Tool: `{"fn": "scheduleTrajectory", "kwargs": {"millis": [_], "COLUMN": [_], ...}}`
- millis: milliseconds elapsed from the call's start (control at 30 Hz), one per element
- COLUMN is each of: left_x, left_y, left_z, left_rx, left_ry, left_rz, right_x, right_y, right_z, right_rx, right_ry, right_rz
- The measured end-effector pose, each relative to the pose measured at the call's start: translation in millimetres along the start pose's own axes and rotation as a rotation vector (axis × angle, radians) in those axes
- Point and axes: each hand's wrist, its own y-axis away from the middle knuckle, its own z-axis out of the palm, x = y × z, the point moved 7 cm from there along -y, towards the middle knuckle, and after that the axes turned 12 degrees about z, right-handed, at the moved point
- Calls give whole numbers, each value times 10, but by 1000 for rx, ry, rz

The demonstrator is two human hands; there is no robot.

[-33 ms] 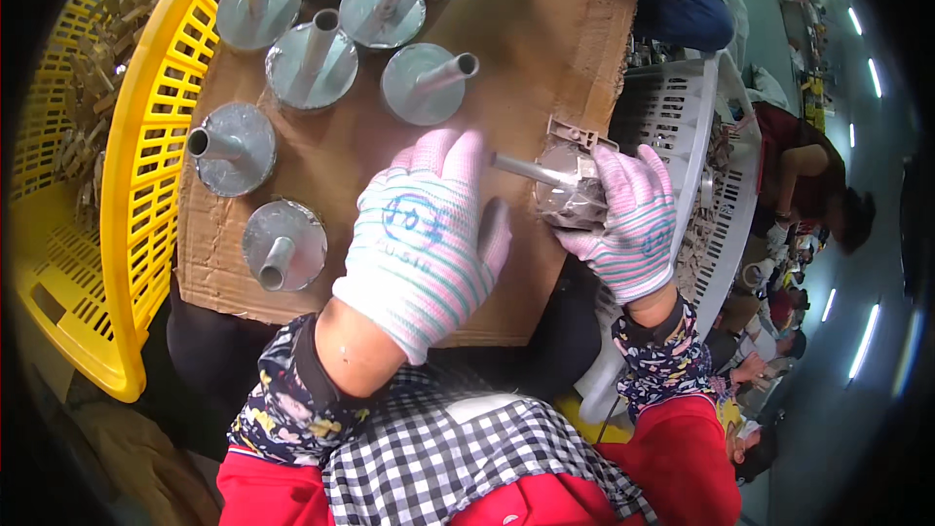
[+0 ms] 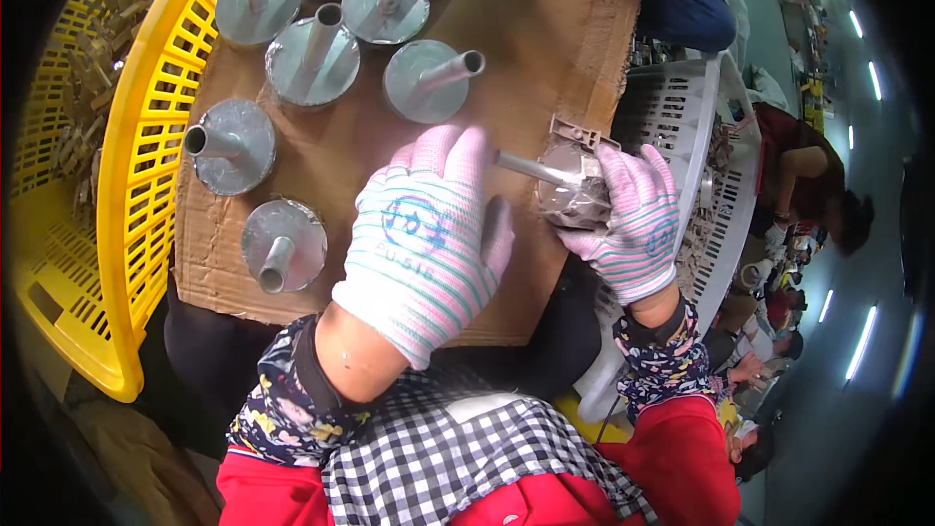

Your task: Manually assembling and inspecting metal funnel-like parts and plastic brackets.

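Head view looks down on a worktop covered by a cardboard sheet, a yellow crate at its left and a white basket at its right. Grey metal discs with upright tubes stand apart in rows – bases down, so they stay steady. The left hand, gloved, lies flat and open on the cardboard. The right hand is closed round a metal part with a thin rod, held just above the sheet's right edge.
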Motion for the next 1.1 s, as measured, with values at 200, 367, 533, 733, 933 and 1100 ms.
{"fn": "scheduleTrajectory", "kwargs": {"millis": [200, 367, 533, 733, 933, 1100], "left_x": [-2, -13, -10, -77, 209, 207], "left_y": [-55, -55, -15, 0, -263, -785], "left_z": [-31, 5, 10, 13, 1, 706], "left_rx": [25, 0, -3, -50, 33, -205], "left_ry": [50, 62, 57, 68, -26, -119], "left_rz": [10, -13, -26, -37, 163, 186], "right_x": [103, 147, 158, 237, 229, 373], "right_y": [-135, -280, -456, -607, -666, -708], "right_z": [0, 33, 67, 176, 162, 106], "right_rx": [-87, -215, -324, -428, -505, -529], "right_ry": [-8, -13, -97, -164, -324, -222], "right_rz": [-1, 50, 89, 146, 117, 100]}}
